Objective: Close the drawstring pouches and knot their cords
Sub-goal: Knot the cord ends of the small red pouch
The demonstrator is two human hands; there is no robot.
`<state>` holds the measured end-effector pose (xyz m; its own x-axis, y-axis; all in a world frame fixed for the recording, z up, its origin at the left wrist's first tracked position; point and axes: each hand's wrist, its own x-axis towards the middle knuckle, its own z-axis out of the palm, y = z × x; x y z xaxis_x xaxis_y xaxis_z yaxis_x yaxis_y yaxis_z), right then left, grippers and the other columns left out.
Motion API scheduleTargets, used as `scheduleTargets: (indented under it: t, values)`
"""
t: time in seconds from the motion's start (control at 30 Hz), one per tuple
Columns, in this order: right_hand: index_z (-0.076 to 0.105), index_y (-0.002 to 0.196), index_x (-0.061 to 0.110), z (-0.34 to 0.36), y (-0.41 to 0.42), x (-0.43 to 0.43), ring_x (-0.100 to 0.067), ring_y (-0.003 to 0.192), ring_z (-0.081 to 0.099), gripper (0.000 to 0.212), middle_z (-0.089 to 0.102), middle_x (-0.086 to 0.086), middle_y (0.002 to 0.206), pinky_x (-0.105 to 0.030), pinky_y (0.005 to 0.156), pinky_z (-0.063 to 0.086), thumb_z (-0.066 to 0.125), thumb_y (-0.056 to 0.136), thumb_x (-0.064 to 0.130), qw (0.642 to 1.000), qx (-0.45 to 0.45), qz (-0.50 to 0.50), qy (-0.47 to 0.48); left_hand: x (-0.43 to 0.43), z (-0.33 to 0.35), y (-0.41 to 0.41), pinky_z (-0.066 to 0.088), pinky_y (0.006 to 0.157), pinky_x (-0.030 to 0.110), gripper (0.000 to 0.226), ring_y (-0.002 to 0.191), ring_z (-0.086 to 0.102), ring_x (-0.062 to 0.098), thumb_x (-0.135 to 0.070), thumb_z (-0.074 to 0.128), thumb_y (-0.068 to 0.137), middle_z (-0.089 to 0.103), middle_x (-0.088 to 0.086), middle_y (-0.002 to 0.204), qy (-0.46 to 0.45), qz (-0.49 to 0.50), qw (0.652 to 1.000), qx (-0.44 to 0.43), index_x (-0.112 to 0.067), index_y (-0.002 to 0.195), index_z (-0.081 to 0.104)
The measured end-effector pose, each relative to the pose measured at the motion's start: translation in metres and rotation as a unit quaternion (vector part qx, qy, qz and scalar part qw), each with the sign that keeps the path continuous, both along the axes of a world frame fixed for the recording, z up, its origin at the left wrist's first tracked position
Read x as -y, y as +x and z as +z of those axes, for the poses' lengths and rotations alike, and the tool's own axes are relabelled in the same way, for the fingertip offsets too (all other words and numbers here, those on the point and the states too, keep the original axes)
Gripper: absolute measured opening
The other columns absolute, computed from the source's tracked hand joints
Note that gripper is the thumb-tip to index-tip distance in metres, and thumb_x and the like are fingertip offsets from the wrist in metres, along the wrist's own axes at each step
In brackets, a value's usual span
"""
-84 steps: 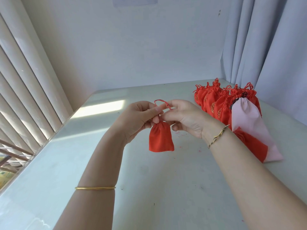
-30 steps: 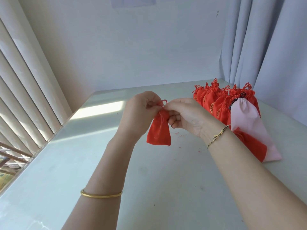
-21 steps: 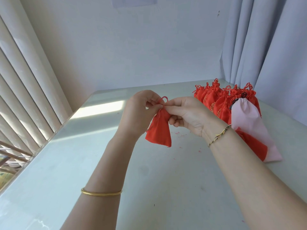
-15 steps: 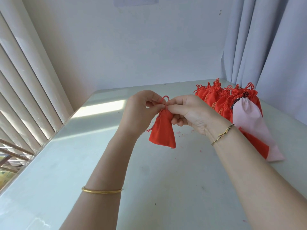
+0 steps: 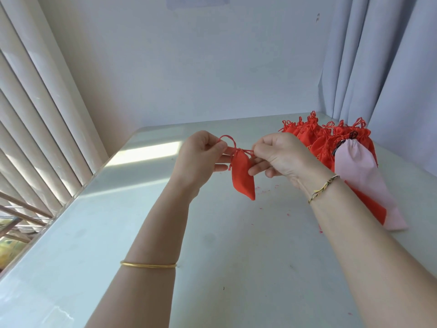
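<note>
A small red drawstring pouch [image 5: 243,178] hangs in the air between my hands, its mouth gathered tight at the top. My left hand [image 5: 201,159] pinches the red cord [image 5: 227,139] on the left side, where a loop arches above my thumb. My right hand [image 5: 281,157] pinches the cord end on the right side of the pouch neck. The cord runs taut between the two hands. A pile of red pouches [image 5: 324,138] with looped cords sits at the back right of the table.
A pink cloth bag [image 5: 364,178] lies over red fabric beside the pile, right of my right wrist. The pale table [image 5: 212,256] ends at a window with vertical blinds [image 5: 35,114] on the left. A grey curtain [image 5: 390,67] hangs at the right.
My hands have drawn apart sideways, stretching the cord taut across the pouch neck. The pouch bottom now swings toward the right.
</note>
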<state>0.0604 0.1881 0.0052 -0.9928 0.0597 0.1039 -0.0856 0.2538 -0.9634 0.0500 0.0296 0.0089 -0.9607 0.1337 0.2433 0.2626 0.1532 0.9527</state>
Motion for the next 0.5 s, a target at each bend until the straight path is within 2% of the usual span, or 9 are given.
scheduleTargets:
  t: [0.1, 0.17, 0.27, 0.33, 0.43, 0.5]
  values:
    - [0.051, 0.066, 0.012, 0.0, -0.001, 0.001, -0.011, 0.043, 0.063, 0.022, 0.065, -0.006, 0.064, -0.016, 0.033, 0.031, 0.048, 0.085, 0.002, 0.998, -0.043, -0.032, 0.029, -0.006, 0.002, 0.004, 0.059, 0.071, 0.035, 0.008, 0.08, 0.071, 0.023, -0.004, 0.046, 0.095, 0.071, 0.012, 0.089, 0.015, -0.003, 1.0, 0.007, -0.001, 0.091, 0.051]
    - [0.051, 0.07, 0.012, 0.003, 0.001, -0.001, -0.015, 0.045, 0.064, 0.018, 0.066, -0.008, 0.067, -0.016, 0.033, 0.032, 0.045, 0.086, 0.003, 0.997, -0.053, -0.046, 0.033, -0.013, 0.002, 0.008, 0.06, 0.069, 0.037, 0.007, 0.075, 0.071, 0.021, -0.003, 0.046, 0.095, 0.07, 0.013, 0.086, 0.015, -0.005, 1.0, 0.005, -0.001, 0.091, 0.051]
    - [0.056, 0.089, 0.009, 0.012, 0.014, -0.012, -0.021, 0.056, 0.069, 0.011, 0.071, -0.008, 0.071, -0.018, 0.038, 0.036, 0.047, 0.091, 0.016, 1.0, 0.005, 0.002, -0.016, -0.021, 0.004, 0.013, 0.06, 0.065, 0.035, 0.007, 0.07, 0.071, 0.02, -0.004, 0.049, 0.093, 0.069, 0.013, 0.082, 0.007, 0.008, 1.0, -0.011, 0.001, 0.089, 0.053]
    - [0.058, 0.098, 0.011, 0.015, 0.027, -0.022, -0.018, 0.062, 0.069, 0.018, 0.072, -0.006, 0.077, -0.019, 0.042, 0.037, 0.057, 0.09, 0.026, 0.999, 0.027, 0.043, 0.02, -0.026, 0.006, 0.017, 0.06, 0.064, 0.033, 0.009, 0.071, 0.071, 0.022, -0.004, 0.049, 0.093, 0.069, 0.017, 0.084, 0.029, 0.006, 1.0, -0.003, 0.004, 0.094, 0.054]
    - [0.058, 0.099, 0.012, 0.013, 0.049, -0.038, -0.009, 0.06, 0.061, 0.023, 0.067, -0.001, 0.074, -0.018, 0.044, 0.033, 0.07, 0.08, 0.015, 0.995, 0.005, 0.024, 0.098, -0.046, 0.005, 0.031, 0.06, 0.065, 0.034, 0.007, 0.071, 0.071, 0.025, -0.002, 0.048, 0.092, 0.067, 0.019, 0.086, 0.053, -0.039, 0.996, 0.058, 0.002, 0.097, 0.052]
    - [0.062, 0.091, 0.011, 0.011, 0.064, -0.054, -0.002, 0.056, 0.056, 0.014, 0.062, 0.0, 0.069, -0.012, 0.045, 0.035, 0.07, 0.079, 0.008, 0.993, -0.01, -0.01, 0.12, -0.063, 0.002, 0.042, 0.06, 0.067, 0.037, 0.003, 0.071, 0.07, 0.027, -0.002, 0.048, 0.092, 0.064, 0.02, 0.089, 0.059, -0.079, 0.99, 0.105, 0.0, 0.092, 0.05]
